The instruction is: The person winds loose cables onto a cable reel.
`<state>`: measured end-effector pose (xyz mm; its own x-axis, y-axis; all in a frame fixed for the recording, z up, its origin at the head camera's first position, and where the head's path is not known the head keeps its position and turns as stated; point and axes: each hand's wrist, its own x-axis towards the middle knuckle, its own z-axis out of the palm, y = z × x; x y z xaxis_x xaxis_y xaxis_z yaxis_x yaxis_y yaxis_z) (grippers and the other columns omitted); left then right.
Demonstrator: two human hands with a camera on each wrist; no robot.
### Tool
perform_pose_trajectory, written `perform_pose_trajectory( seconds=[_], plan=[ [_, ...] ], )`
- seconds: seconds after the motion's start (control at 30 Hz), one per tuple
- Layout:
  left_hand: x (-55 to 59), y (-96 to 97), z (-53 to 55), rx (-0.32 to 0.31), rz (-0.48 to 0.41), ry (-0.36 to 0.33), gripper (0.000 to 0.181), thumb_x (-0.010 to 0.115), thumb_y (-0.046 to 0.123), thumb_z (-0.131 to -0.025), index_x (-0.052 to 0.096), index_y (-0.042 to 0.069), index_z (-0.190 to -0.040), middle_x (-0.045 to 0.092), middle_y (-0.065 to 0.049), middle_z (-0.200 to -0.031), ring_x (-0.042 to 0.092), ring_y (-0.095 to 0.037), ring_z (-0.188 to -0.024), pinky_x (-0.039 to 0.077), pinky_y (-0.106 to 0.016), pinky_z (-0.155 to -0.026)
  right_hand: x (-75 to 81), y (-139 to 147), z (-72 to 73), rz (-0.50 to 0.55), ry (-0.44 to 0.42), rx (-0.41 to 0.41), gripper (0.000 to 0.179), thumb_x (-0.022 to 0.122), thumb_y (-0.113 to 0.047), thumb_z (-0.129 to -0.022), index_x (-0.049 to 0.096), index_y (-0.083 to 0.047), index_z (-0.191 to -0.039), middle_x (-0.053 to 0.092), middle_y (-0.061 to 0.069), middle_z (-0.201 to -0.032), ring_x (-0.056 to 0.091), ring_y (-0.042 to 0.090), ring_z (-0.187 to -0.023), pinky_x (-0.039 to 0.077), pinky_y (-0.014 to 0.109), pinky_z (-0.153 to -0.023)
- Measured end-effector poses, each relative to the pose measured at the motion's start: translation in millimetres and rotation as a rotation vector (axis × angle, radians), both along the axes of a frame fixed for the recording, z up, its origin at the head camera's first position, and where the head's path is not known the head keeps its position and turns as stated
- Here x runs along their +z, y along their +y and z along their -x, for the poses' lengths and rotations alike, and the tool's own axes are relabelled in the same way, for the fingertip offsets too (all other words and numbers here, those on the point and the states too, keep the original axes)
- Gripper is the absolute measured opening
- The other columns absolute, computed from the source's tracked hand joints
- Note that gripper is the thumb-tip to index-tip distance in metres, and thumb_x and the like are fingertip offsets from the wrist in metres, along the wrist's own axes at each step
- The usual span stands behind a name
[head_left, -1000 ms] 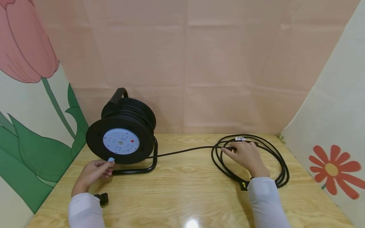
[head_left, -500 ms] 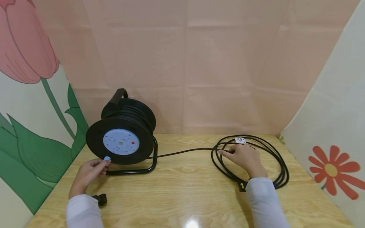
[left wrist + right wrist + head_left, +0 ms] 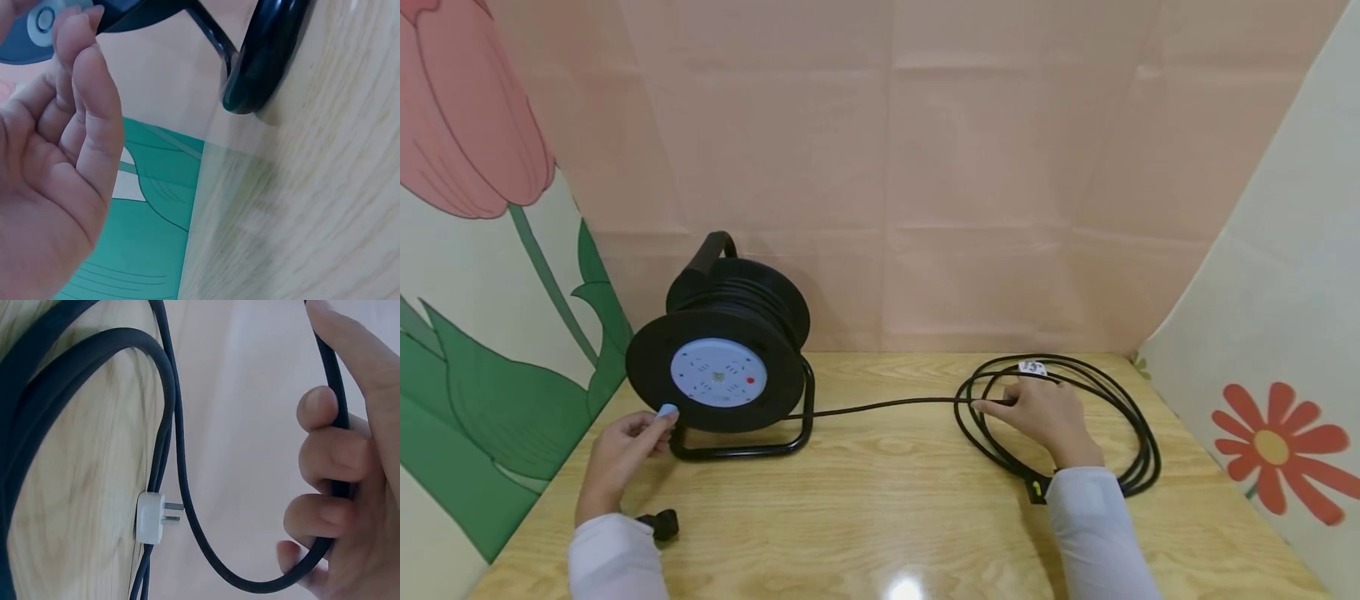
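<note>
A black cable reel (image 3: 655, 367) with a pale blue socket panel (image 3: 718, 372) stands on its tubular frame (image 3: 737, 452) at the left. My left hand (image 3: 617, 454) pinches a light blue knob (image 3: 667, 411) at the lower left rim of the reel's face; the left wrist view shows the round knob (image 3: 44, 20) by my fingertips. From the reel a black cable (image 3: 880, 405) runs right to my right hand (image 3: 1048, 417). In the right wrist view, curled fingers grip that cable (image 3: 334, 375), which loops down below them. The rest of it lies in a loose coil (image 3: 1150, 450) under my right hand.
A white plug (image 3: 150, 517) with two metal pins lies at the coil's far side. The wood-grain table (image 3: 880, 500) meets a pink backdrop (image 3: 880, 208) behind. Printed flower panels close both sides. A small black device (image 3: 661, 524) sits by my left wrist.
My left hand has carried the knob left and slightly up, and the reel's face has turned a little clockwise. My right hand has shifted slightly left, with the cable stretch there now lower.
</note>
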<state>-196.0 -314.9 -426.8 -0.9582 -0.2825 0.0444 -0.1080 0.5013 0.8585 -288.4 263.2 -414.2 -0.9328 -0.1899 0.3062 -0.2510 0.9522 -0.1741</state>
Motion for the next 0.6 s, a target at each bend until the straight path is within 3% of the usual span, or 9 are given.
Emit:
perform_pose_trajectory(
  seconds=[0.13,0.23,0.33,0.47,0.6],
  plan=[
    [2.1,-0.2,-0.7,0.045,0.006,0.021,0.061,0.064,0.060,-0.092,0.071,0.000,-0.101,0.070,-0.005,-0.087,0.063,-0.017,-0.082,0.052,-0.027,-0.075,-0.4,-0.2,2.2,0.010,-0.049,0.024,0.057,0.061,-0.073,-0.085,0.051,-0.023,-0.060,0.043,-0.006,-0.056,0.032,0.013,-0.050,0.026,0.031,-0.048],
    [3.0,0.2,-1.8,0.071,-0.035,0.047,0.059,0.066,0.057,-0.092,0.070,-0.001,-0.101,0.070,-0.006,-0.088,0.063,-0.018,-0.083,0.050,-0.025,-0.075,0.5,-1.4,3.0,0.036,-0.086,0.069,0.039,0.061,-0.061,-0.092,0.064,-0.026,-0.075,0.057,-0.007,-0.068,0.045,0.013,-0.057,0.035,0.031,-0.050],
    [4.2,0.4,-2.6,0.113,-0.083,0.080,0.055,0.068,0.053,-0.092,0.069,-0.001,-0.100,0.071,-0.006,-0.088,0.065,-0.019,-0.083,0.049,-0.022,-0.074,0.7,-2.7,2.9,0.065,-0.084,0.114,0.025,0.063,-0.050,-0.094,0.070,-0.026,-0.088,0.062,-0.009,-0.075,0.050,0.012,-0.060,0.040,0.032,-0.051],
    [8.4,1.6,-3.4,0.174,-0.116,0.117,0.048,0.072,0.050,-0.090,0.070,0.002,-0.097,0.071,0.002,-0.082,0.065,-0.013,-0.079,0.047,-0.019,-0.071,0.8,-5.9,2.2,0.072,-0.017,0.132,0.032,0.063,-0.055,-0.094,0.070,-0.025,-0.085,0.053,-0.009,-0.061,0.042,0.011,-0.050,0.034,0.030,-0.044],
    [13.6,2.8,-4.1,0.223,-0.151,0.155,0.044,0.074,0.046,-0.089,0.071,0.003,-0.094,0.070,0.009,-0.077,0.066,-0.007,-0.074,0.045,-0.017,-0.071,0.2,-8.9,1.4,0.046,0.035,0.087,0.047,0.059,-0.068,-0.090,0.072,-0.023,-0.086,0.043,-0.008,-0.052,0.034,0.012,-0.044,0.027,0.030,-0.040]
  ],
)
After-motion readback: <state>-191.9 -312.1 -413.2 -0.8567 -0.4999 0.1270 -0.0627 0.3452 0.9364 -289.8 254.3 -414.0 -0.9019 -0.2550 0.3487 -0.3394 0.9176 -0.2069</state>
